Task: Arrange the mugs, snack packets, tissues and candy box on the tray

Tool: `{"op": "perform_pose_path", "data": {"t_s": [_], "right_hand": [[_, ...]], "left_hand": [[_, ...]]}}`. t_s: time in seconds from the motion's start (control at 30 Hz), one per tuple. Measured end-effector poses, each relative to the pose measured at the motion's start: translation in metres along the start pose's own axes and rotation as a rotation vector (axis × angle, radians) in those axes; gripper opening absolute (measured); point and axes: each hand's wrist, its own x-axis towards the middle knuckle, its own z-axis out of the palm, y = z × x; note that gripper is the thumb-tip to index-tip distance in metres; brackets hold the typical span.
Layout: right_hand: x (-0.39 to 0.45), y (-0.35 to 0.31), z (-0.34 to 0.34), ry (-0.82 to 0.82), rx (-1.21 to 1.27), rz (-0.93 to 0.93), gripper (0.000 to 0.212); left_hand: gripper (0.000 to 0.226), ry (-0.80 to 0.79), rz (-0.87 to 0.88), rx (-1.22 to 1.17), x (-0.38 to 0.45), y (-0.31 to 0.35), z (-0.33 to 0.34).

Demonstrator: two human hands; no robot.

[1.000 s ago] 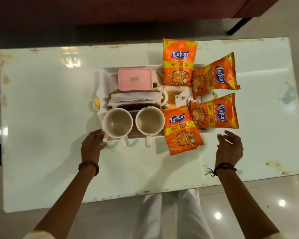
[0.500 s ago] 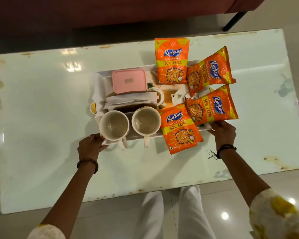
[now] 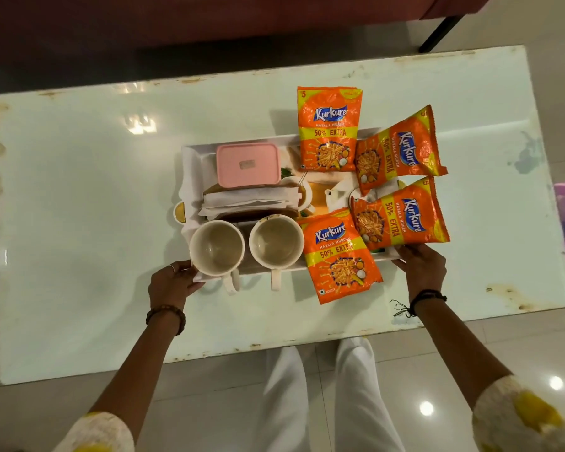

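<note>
The white tray (image 3: pixel 190 158) is sitting on the pale surface (image 3: pixel 79 190), already carrying everything the task names, and both hands are taking it by its near edge. The left hand (image 3: pixel 173 285) is closing its grip on the near left corner, fingers curling against the rim just under the left mug (image 3: pixel 217 246); the right hand (image 3: pixel 421 269) is gripping the near right corner, fingers tucking under the edge beneath a snack packet (image 3: pixel 400 214). Between the two grips, the second mug (image 3: pixel 276 241) is standing upright with its handle hanging out over the rim. Beyond the left grip, the folded tissues (image 3: pixel 252 200) and the pink candy box (image 3: pixel 248 164) are lying side by side. The tray is probably stiff but heavier on the mug side, so the left grip is likely taking more load. The mugs look hard and breakable and could slide on a smooth tray floor. The packets are light, puffy and slippery; the nearest one (image 3: pixel 340 256) and the farthest one (image 3: pixel 328 128) are overhanging the rim, so any tilt is likely to shed them first. Holding low at both corners and keeping level seems wisest.
</note>
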Motion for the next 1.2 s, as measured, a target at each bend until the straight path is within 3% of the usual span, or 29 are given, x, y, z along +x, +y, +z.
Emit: {"op": "perform_pose_path", "data": {"t_s": [0.73,1.03,1.13,1.2], "right_hand": [[0.021,-0.023,0.011,0.020,-0.049,-0.037,0.019],[0.017,-0.019,0.010,0.005,-0.154,-0.008,0.022],[0.006,-0.019,0.007,0.022,-0.255,0.031,0.031],[-0.018,-0.022,0.000,0.029,-0.417,0.068,0.035]], "left_hand": [[0.026,0.031,-0.016,0.012,0.009,0.028,0.015],[0.033,-0.109,-0.106,0.092,0.008,0.038,0.010],[0.036,-0.091,-0.010,0.282,-0.016,0.032,0.006],[0.037,0.043,0.119,0.492,-0.046,0.020,0.000]]}}
